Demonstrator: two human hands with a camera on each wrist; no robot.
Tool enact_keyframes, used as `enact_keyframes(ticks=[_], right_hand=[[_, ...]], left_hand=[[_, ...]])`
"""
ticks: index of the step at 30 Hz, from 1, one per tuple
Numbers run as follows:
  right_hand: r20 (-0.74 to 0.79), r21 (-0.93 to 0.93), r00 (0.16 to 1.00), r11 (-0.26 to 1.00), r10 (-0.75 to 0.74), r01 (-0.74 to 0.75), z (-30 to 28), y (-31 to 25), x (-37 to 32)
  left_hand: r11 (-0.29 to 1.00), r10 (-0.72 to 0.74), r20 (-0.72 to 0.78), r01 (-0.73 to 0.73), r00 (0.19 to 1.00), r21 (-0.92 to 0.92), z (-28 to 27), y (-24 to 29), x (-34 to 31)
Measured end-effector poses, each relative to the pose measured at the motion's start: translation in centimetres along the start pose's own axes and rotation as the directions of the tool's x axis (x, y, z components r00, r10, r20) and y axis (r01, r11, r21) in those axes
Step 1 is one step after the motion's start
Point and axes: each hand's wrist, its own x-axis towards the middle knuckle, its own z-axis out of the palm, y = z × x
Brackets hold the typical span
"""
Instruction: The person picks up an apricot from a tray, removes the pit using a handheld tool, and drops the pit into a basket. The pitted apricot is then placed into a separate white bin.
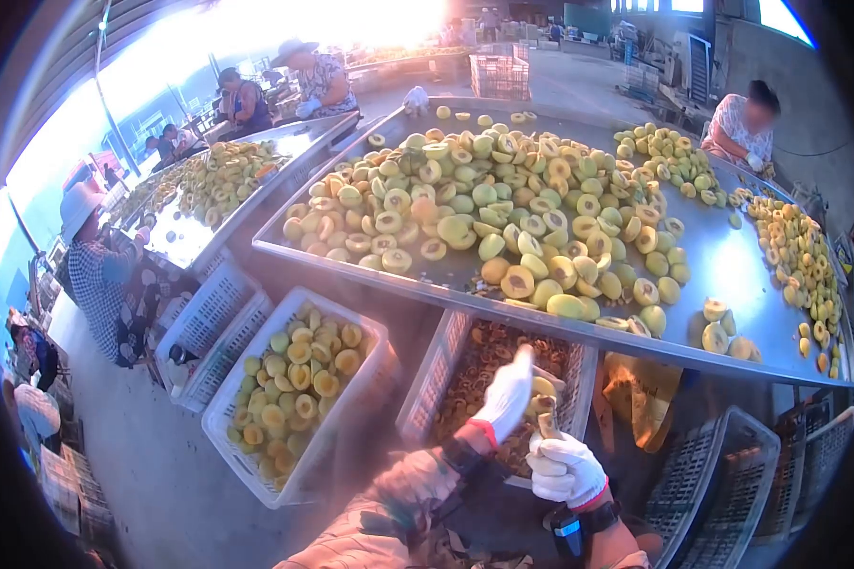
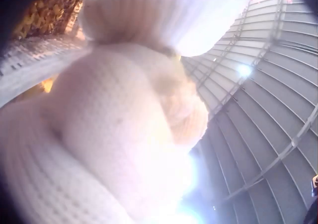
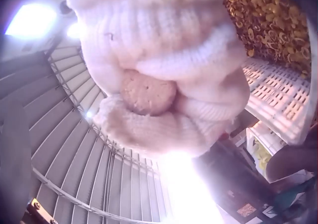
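Observation:
Both hands wear white knitted gloves and work close together over a crate of brown pits and scraps (image 1: 484,346). In the head view my left hand (image 1: 505,391) is blurred by motion, its fingers around a yellow apricot (image 1: 544,387). My right hand (image 1: 565,469) grips a short wooden-handled tool (image 1: 547,423) that points up at the fruit. The round butt of the wooden handle (image 3: 148,92) shows inside the curled fingers in the right wrist view. In the left wrist view the left glove (image 2: 109,114) fills the picture and mostly hides the fruit.
A steel table (image 1: 702,237) heaped with halved apricots (image 1: 503,199) stands in front. To the left is a white crate (image 1: 351,417) of apricot halves. Stacked crates (image 1: 721,484) stand right, near a yellow bag (image 1: 640,394). Other people work at the tables.

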Motion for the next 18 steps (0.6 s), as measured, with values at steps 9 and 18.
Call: enact_keyframes(ticks=[9,18], right_hand=[[-0.381,-0.124,0.924,0.989,0.03,-0.083,-0.8,1.1,0.3],[-0.432,-0.217,0.88,0.97,-0.198,0.112,-0.2,-1.5,0.0]], left_hand=[[0.268,0.726,-0.31,0.162,0.614,0.95,-21.7,-5.0,-2.7],[0.258,0.68,0.335,-0.64,0.652,0.724,-3.2,9.7,5.3]])
